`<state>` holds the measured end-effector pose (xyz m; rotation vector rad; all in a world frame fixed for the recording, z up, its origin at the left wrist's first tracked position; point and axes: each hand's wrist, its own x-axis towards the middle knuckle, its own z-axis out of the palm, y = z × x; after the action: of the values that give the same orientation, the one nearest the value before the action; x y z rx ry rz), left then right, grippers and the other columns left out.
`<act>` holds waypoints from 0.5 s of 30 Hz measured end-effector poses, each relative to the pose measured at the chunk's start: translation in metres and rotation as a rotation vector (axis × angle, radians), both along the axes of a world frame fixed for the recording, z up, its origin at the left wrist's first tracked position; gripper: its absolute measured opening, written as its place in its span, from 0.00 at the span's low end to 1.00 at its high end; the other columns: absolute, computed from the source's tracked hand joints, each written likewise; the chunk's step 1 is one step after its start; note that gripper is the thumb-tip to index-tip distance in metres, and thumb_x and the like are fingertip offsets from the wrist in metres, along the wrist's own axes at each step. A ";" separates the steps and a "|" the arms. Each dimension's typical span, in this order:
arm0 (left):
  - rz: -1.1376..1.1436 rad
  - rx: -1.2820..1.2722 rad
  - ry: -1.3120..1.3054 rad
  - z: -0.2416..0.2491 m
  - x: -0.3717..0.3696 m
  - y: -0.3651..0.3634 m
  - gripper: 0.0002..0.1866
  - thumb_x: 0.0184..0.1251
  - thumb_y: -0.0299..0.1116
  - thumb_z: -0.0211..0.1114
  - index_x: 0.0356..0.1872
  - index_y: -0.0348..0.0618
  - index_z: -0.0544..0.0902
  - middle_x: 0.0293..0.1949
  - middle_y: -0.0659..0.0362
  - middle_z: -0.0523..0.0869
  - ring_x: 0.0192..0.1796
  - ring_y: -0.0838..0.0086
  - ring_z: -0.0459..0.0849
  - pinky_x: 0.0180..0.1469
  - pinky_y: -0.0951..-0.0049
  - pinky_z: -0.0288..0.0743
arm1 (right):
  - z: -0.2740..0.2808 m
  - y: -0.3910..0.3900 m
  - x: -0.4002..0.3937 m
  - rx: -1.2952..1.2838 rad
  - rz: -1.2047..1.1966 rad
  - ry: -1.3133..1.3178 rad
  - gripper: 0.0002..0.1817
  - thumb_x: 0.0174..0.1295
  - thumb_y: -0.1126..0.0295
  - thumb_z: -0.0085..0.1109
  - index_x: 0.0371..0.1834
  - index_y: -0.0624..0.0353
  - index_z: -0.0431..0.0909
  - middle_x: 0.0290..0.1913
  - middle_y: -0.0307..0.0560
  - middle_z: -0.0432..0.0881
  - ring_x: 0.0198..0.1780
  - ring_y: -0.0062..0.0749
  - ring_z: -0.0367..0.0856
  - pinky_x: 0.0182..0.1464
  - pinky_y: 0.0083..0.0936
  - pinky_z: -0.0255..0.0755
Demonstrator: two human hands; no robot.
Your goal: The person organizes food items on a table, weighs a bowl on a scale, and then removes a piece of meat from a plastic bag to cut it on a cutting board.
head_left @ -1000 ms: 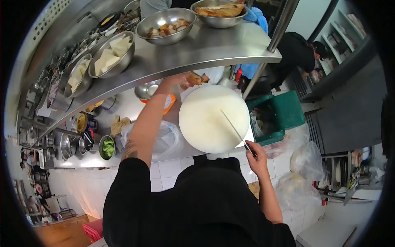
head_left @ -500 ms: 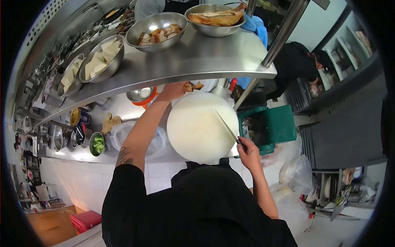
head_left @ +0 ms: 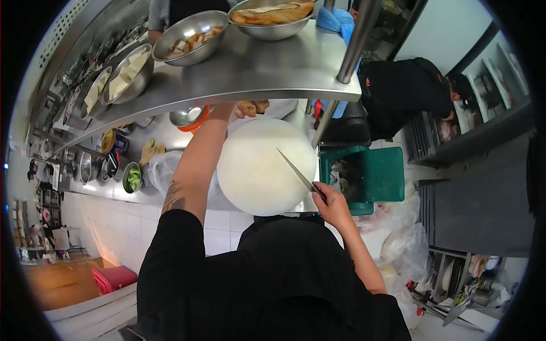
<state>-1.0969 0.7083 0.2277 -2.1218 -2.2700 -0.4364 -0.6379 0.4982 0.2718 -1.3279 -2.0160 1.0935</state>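
Note:
My right hand (head_left: 332,203) grips the dark handle of a knife (head_left: 295,169). The knife's long thin blade points up and left over a round white cutting board (head_left: 264,170). My left arm reaches beneath the steel shelf, past the board's far left side. Only part of my left hand (head_left: 234,112) shows, and the shelf edge hides its fingers. Right beside that hand are browned pieces of meat (head_left: 253,107), also partly covered by the shelf; whether I hold them is not visible.
Overhead, the steel shelf (head_left: 250,74) carries bowls of white blocks (head_left: 128,74), chopped meat (head_left: 193,44) and a large browned piece (head_left: 273,12). A green bin (head_left: 388,175) stands right of the board. One person (head_left: 406,94) bends at the right; another stands behind the shelf.
The whole view has shifted slightly, so the board and shelf sit further left and up. My left hand is more hidden under the shelf. The knife stays in my right hand over the board.

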 end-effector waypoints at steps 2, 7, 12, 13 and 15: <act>0.004 0.065 0.051 -0.008 0.011 0.001 0.16 0.70 0.43 0.63 0.47 0.42 0.87 0.43 0.49 0.90 0.50 0.51 0.87 0.53 0.58 0.79 | 0.001 -0.003 0.000 0.019 -0.001 0.022 0.18 0.69 0.66 0.60 0.59 0.61 0.82 0.44 0.61 0.85 0.46 0.59 0.85 0.50 0.43 0.78; 0.108 0.367 0.002 -0.020 0.039 0.008 0.17 0.70 0.46 0.63 0.49 0.45 0.87 0.43 0.49 0.90 0.49 0.51 0.88 0.54 0.58 0.79 | -0.001 -0.012 0.001 0.007 0.057 0.023 0.20 0.70 0.65 0.62 0.62 0.60 0.81 0.42 0.59 0.84 0.46 0.58 0.84 0.50 0.43 0.77; 0.555 0.695 0.236 -0.064 0.059 0.020 0.20 0.72 0.49 0.63 0.56 0.51 0.86 0.43 0.52 0.91 0.46 0.54 0.90 0.51 0.54 0.81 | -0.004 -0.017 0.000 -0.024 0.046 0.050 0.20 0.70 0.66 0.62 0.63 0.60 0.81 0.43 0.59 0.84 0.45 0.56 0.84 0.49 0.40 0.77; 0.494 0.494 0.190 -0.077 0.038 0.033 0.22 0.71 0.51 0.63 0.58 0.51 0.85 0.46 0.52 0.90 0.49 0.56 0.89 0.53 0.53 0.81 | -0.003 -0.017 -0.001 -0.027 0.039 0.035 0.20 0.70 0.67 0.62 0.63 0.60 0.80 0.44 0.58 0.85 0.45 0.54 0.85 0.49 0.39 0.77; 0.435 0.294 0.143 -0.072 0.030 0.036 0.24 0.71 0.53 0.64 0.60 0.51 0.84 0.49 0.53 0.90 0.52 0.59 0.89 0.55 0.53 0.80 | -0.006 -0.019 -0.003 -0.031 0.023 0.038 0.20 0.70 0.66 0.63 0.63 0.60 0.81 0.43 0.59 0.85 0.45 0.55 0.84 0.49 0.40 0.77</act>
<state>-1.0670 0.7442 0.1554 -1.4268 -2.3208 -0.5391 -0.6405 0.4795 0.2658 -1.2920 -1.9990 1.1564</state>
